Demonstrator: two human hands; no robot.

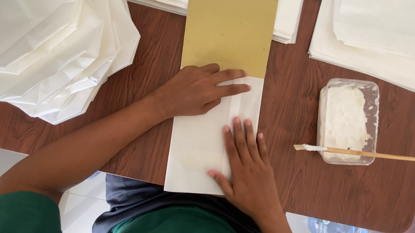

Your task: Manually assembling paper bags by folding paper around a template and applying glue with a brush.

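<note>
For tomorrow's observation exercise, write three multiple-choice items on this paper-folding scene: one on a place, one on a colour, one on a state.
1. Where does the brush lie?
A. across the paste tub
B. on the folded bags
C. on the floor

2. What colour is the card template on the table?
A. red
B. mustard yellow
C. blue

3. How are the hands placed?
A. both lifted clear
B. both flat on the white paper
C. one holding the brush

Answers: 1 A, its handle rests across the rim of the paste tub. 2 B, the template shows mustard yellow above the white paper. 3 B, the left hand and right hand press the sheet with fingers spread.
</note>
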